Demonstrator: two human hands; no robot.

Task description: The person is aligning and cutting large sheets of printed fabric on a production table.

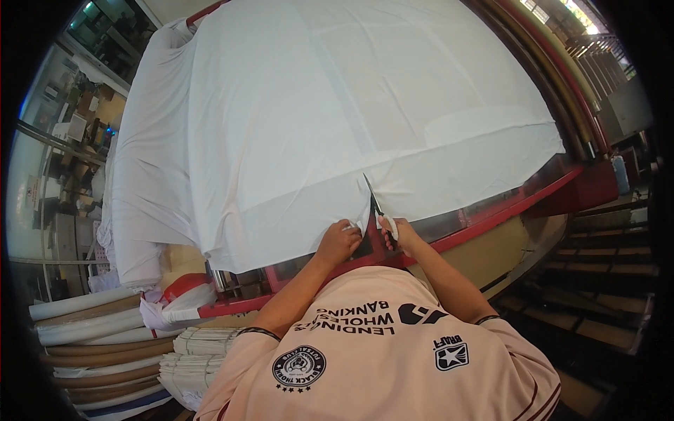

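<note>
A wide white fabric sheet (337, 91) is spread over a red-framed machine table (449, 238), its front edge split by a cut near the middle. My right hand (394, 235) grips a pair of scissors (373, 198) with a light-coloured handle, their blades pointing away from me into the cut. Just left of the cut, my left hand (340, 241) is closed on the fabric's edge, lifting it slightly. The fabric around the blades is puckered.
Bunched white fabric (144, 196) hangs at the left. Long rolls (95, 346) and bundled pale material (193, 361) lie at lower left. Metal rollers (544, 67) run along the right side. A dark slatted structure (590, 281) lies at lower right; a cluttered workspace (77, 126) shows at far left.
</note>
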